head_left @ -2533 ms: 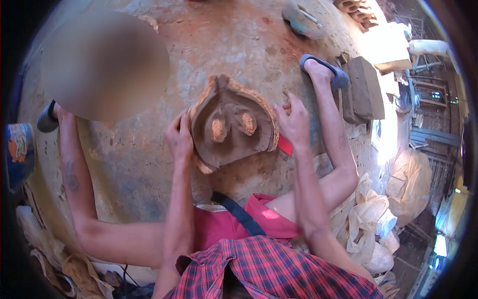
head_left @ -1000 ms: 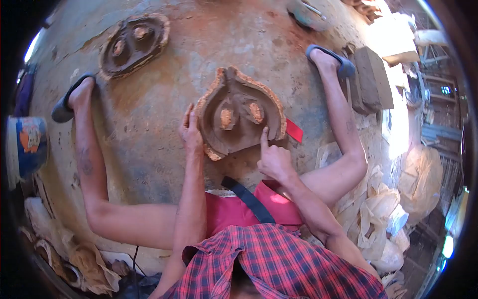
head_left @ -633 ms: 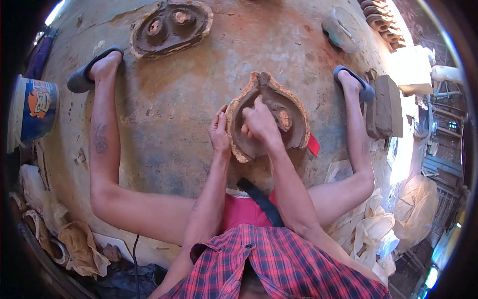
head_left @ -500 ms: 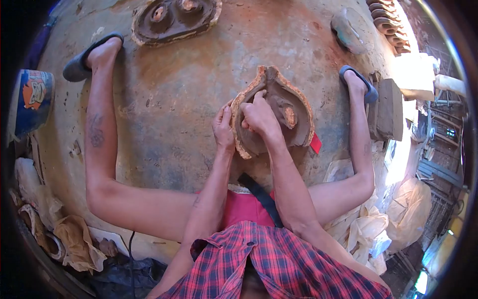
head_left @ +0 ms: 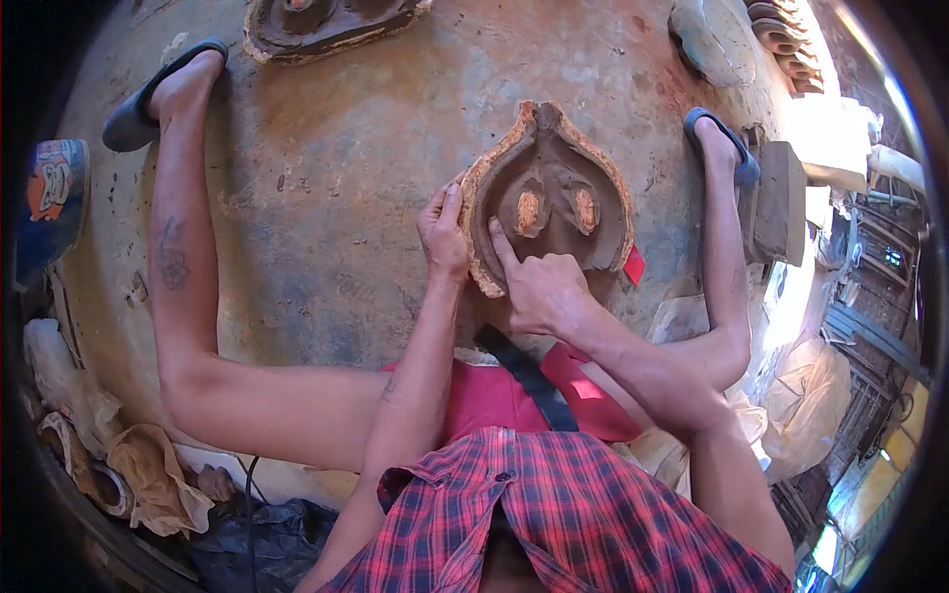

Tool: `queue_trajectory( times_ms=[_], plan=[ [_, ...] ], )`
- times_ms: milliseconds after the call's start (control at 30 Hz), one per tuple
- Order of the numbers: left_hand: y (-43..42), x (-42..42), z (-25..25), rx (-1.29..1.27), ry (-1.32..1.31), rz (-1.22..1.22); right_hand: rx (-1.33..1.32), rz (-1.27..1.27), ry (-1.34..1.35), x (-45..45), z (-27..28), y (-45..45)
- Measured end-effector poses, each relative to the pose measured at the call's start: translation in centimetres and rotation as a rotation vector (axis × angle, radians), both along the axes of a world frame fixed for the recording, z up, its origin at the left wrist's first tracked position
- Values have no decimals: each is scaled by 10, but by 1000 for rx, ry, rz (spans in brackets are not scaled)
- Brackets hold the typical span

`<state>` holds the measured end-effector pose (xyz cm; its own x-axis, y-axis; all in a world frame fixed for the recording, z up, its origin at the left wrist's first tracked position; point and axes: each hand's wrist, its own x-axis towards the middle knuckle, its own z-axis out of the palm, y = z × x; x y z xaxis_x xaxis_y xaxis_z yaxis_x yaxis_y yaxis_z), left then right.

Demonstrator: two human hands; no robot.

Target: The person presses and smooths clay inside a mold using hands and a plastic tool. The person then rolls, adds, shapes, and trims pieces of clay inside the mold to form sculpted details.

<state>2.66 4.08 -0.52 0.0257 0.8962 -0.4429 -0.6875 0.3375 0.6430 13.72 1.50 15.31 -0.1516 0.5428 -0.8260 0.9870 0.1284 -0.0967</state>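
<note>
A mould with a rough orange rim (head_left: 621,193), lined with dark brown clay (head_left: 560,242), lies on the floor between my legs. Two orange knobs stick up through the clay, the left knob (head_left: 529,212) and the right knob (head_left: 585,210). My left hand (head_left: 444,229) holds the mould's left rim, thumb and fingers against it. My right hand (head_left: 542,287) has its index finger stretched onto the clay along the inner left wall, its other fingers curled in. A red flat piece (head_left: 634,265) shows beside the mould's right edge.
Another clay-lined mould (head_left: 331,28) lies at the top left. A bucket (head_left: 54,203) stands at the far left. Clay blocks (head_left: 780,203) sit beyond my right foot, with a rounded slab (head_left: 714,42) further up. Plastic bags (head_left: 806,405) lie at the lower right.
My right hand has moved down and back from the upper part of the mould to its lower left, uncovering the left knob. My left hand stays on the rim. The view has shifted slightly.
</note>
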Motion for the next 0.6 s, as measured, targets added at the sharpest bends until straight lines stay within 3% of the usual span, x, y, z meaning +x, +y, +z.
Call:
queue_trajectory(
  times_ms=[67,267,433,600],
  plan=[
    [-1,0,0,-5,-3,0,-21,92,-38,4,3,2],
    [-3,0,-4,14,31,-1,127,-83,131,13,-11,-23],
    [3,1,-2,30,131,0,118,189,36,28,-4,-25],
    [3,-1,-1,65,127,-19,180,178,81,43,-18,-43]
  ],
)
